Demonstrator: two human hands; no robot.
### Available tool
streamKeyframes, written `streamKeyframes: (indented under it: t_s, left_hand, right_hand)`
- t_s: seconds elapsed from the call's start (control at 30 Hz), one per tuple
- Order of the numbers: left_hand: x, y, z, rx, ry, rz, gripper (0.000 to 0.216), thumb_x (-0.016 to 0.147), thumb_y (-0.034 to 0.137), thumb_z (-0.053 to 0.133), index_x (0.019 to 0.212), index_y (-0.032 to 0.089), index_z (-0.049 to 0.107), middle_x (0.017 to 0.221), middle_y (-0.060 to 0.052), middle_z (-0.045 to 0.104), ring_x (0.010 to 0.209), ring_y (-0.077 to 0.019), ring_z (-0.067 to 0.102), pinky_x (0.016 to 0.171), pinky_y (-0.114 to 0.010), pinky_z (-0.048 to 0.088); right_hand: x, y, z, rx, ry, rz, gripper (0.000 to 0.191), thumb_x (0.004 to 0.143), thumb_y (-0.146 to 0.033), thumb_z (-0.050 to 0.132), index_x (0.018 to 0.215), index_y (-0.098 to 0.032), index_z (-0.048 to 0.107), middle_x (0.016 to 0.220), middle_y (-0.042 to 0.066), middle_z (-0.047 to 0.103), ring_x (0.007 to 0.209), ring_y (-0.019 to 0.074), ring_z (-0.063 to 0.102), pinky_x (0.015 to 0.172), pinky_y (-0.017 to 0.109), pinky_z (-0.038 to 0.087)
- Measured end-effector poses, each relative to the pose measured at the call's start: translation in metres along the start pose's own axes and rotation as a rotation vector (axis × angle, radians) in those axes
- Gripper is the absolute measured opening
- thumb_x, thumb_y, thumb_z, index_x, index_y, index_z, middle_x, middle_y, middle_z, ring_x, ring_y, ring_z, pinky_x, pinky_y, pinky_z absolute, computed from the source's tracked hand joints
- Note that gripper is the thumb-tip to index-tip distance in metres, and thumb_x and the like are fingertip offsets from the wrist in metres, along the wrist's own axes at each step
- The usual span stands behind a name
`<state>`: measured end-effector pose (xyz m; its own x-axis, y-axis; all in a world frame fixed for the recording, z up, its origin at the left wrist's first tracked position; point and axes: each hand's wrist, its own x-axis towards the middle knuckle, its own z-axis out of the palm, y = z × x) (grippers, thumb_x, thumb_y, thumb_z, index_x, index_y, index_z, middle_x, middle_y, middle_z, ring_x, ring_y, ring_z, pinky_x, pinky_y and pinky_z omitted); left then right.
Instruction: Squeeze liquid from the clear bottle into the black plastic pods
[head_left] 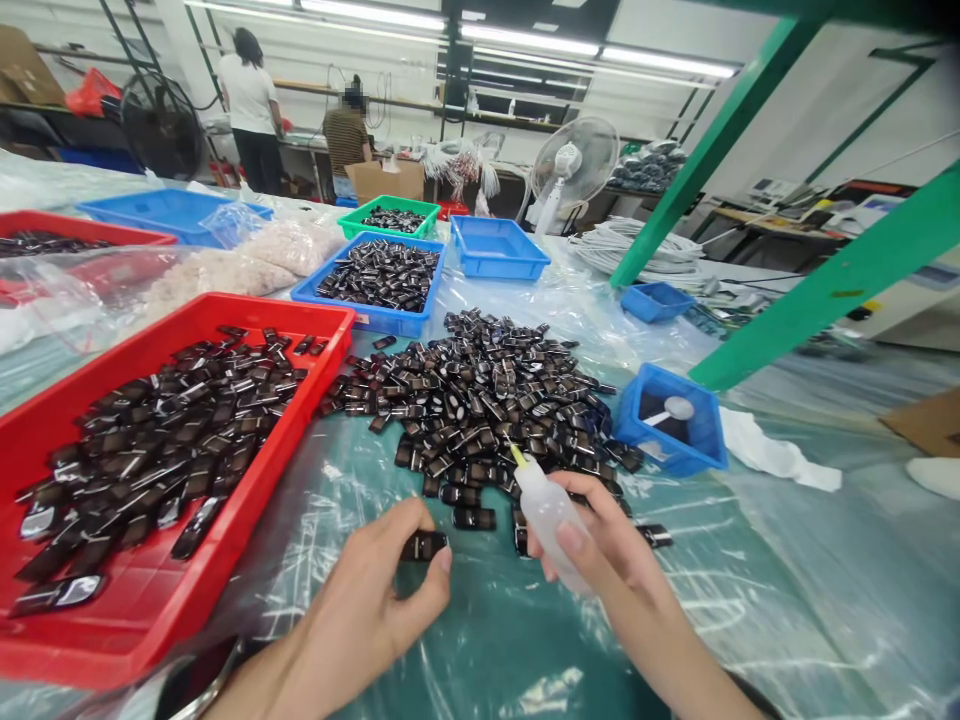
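Observation:
Between the thumb and fingers of my left hand is a small dark plastic casing, low over the table. My right hand is wrapped round a white squeeze bottle with a thin yellow tip, tilted up and to the left. Just beyond both hands spreads a large heap of similar dark casings. One loose casing lies at the heap's near edge, between my hands. To my left, a red tray holds many longer dark pieces.
A small blue bin with a white spoon and dark contents stands right of the heap. Behind are a blue tray and a green tray of parts. A green post rises at right. Two people are at the far benches.

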<state>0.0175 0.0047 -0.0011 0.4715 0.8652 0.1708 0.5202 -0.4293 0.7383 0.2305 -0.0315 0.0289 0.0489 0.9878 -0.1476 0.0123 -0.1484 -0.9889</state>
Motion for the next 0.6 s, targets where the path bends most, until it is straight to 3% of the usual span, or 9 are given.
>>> streamKeyframes:
  t_s: [0.27,0.4,0.5,0.6]
  left_hand:
    - [-0.001,0.003,0.001,-0.001,0.011,0.014,0.033,0.083,0.024,0.049,0.063,0.023,0.023,0.058,0.006,0.033,0.052,-0.0118,0.036,0.049,-0.024,0.025]
    - [0.000,0.000,0.001,0.010,-0.025,0.013,0.037,0.083,0.036,0.059,0.065,0.023,0.030,0.060,0.005,0.041,0.055,-0.0128,0.041,0.050,-0.025,0.029]
    - [-0.003,0.004,-0.005,-0.043,-0.070,0.003,0.023,0.093,0.038,0.046,0.078,0.022,0.042,0.071,0.002,0.050,0.063,-0.0151,0.050,0.057,-0.026,0.039]
    - [-0.008,0.011,-0.011,-0.145,-0.081,-0.042,0.022,0.100,0.033,0.029,0.091,0.023,0.047,0.078,0.001,0.054,0.069,-0.0151,0.054,0.066,-0.026,0.045]
  right_hand:
    - [-0.005,0.001,0.001,-0.084,-0.003,-0.001,0.038,0.083,-0.060,0.057,0.109,-0.033,0.051,0.078,-0.004,0.067,0.068,0.0137,0.055,0.065,0.025,0.041]
    - [-0.005,0.004,-0.003,-0.136,-0.020,-0.052,0.028,0.085,-0.054,0.060,0.106,-0.038,0.053,0.081,-0.006,0.068,0.067,0.0120,0.057,0.060,0.020,0.043]
    - [-0.005,0.004,-0.007,-0.218,-0.064,-0.153,0.025,0.082,-0.047,0.067,0.104,-0.041,0.060,0.089,-0.005,0.070,0.068,0.0122,0.061,0.058,0.018,0.047]
    - [-0.009,0.000,-0.005,-0.236,0.057,-0.191,0.029,0.076,-0.054,0.069,0.099,-0.038,0.068,0.092,-0.003,0.071,0.068,0.0142,0.063,0.056,0.019,0.049]
